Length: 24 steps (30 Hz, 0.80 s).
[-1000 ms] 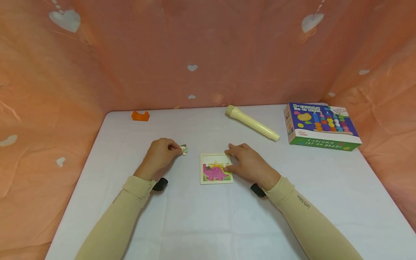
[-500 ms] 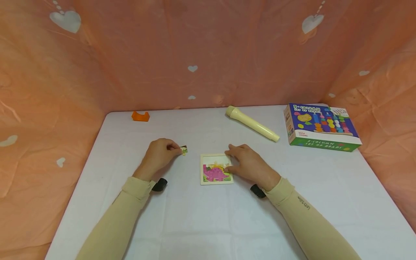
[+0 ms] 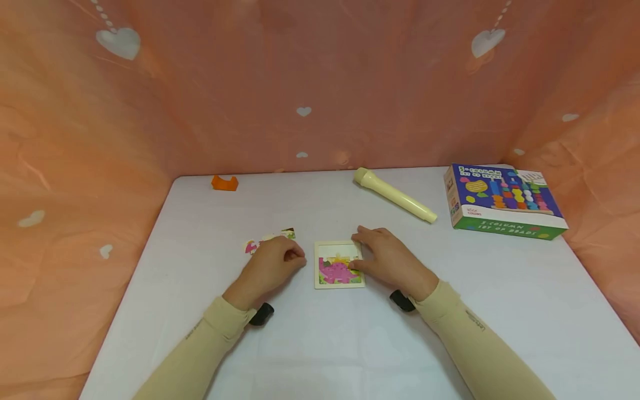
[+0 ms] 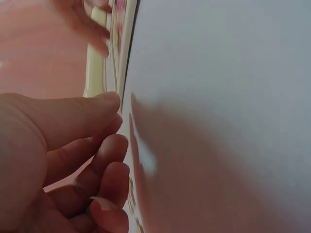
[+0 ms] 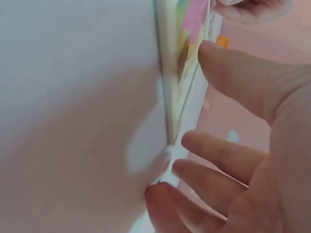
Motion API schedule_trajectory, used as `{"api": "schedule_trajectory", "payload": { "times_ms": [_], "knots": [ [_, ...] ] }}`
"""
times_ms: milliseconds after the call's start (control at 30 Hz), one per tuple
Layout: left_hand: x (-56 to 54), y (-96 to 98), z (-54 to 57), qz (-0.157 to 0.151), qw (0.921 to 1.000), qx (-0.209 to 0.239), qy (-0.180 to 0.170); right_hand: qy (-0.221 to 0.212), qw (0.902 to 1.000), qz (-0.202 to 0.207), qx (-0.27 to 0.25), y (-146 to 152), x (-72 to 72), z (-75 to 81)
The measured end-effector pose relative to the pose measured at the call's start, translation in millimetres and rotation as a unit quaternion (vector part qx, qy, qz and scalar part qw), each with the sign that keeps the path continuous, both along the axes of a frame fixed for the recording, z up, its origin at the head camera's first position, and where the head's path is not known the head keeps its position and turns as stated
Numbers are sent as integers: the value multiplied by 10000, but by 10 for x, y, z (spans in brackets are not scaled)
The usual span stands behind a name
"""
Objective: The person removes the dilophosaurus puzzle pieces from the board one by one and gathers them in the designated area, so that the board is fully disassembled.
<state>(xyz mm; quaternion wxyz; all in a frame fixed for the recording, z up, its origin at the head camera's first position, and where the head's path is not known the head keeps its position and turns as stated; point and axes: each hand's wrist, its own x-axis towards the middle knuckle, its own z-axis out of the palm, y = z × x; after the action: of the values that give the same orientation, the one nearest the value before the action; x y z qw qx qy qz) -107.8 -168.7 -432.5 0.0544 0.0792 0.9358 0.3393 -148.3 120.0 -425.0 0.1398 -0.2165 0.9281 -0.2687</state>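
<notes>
A small square puzzle (image 3: 339,271) in a pale frame lies on the table, with a pink dinosaur in its lower part and a bare white upper part. My right hand (image 3: 395,260) rests at its right side, thumb over the picture and index finger by the upper right corner. In the right wrist view the fingers (image 5: 218,150) are spread and only slightly bent. My left hand (image 3: 272,269) hovers left of the frame, thumb and index fingertips together. Nothing shows between them, though a small piece could be hidden. Loose puzzle pieces (image 3: 288,233) lie behind it, partly covered.
At the back left sits an orange notched piece (image 3: 225,183). A pale yellow stick with a wider end (image 3: 395,194) lies behind the puzzle. A bead-set box (image 3: 505,201) stands at the back right. Orange cloth (image 3: 320,83) hangs behind the white table.
My left hand has moved right and nearer, away from the loose piece it was pinching, towards the frame. More pieces show behind it. My right hand keeps its place; the head view has shifted slightly.
</notes>
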Motion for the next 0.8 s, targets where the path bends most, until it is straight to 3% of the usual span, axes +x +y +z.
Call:
{"api": "schedule_trajectory", "payload": {
  "times_ms": [167,400,800],
  "knots": [
    [25,176,28,-120,9999,12,-83,110,9995,214,-195,-77,50,7],
    [-12,337,54,-337,9993,-151,-94,511,9952,834,-18,-187,112,6],
    [-25,461,61,-239,9988,-373,-211,714,9927,972,80,-173,139,-27]
  ]
}}
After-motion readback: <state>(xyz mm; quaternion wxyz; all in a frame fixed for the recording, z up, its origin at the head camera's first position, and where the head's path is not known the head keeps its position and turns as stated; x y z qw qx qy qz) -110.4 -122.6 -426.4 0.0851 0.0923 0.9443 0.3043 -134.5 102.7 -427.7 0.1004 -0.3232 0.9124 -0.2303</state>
